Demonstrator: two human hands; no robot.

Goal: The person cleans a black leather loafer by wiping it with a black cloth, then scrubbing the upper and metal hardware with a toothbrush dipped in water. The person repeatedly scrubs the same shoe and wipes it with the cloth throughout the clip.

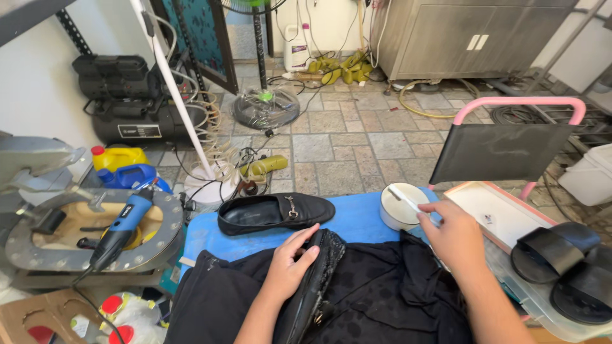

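My left hand (288,267) rests on a black loafer (313,288) that lies on its side on a black cloth (382,293) in my lap. My right hand (454,234) reaches to a round white tin (400,207) on the blue table (357,220); its fingers touch a thin white stick (405,199) lying across the tin. A second black loafer (274,212) with a metal buckle lies flat on the blue table just beyond my left hand.
A pink-framed chair (510,150) stands right of the table. A pale tray (494,213) and black sandals (564,261) lie at the right. A blue rotary tool (121,230) rests on a round metal stand at left, near jugs (118,158) and a black compressor (137,114).
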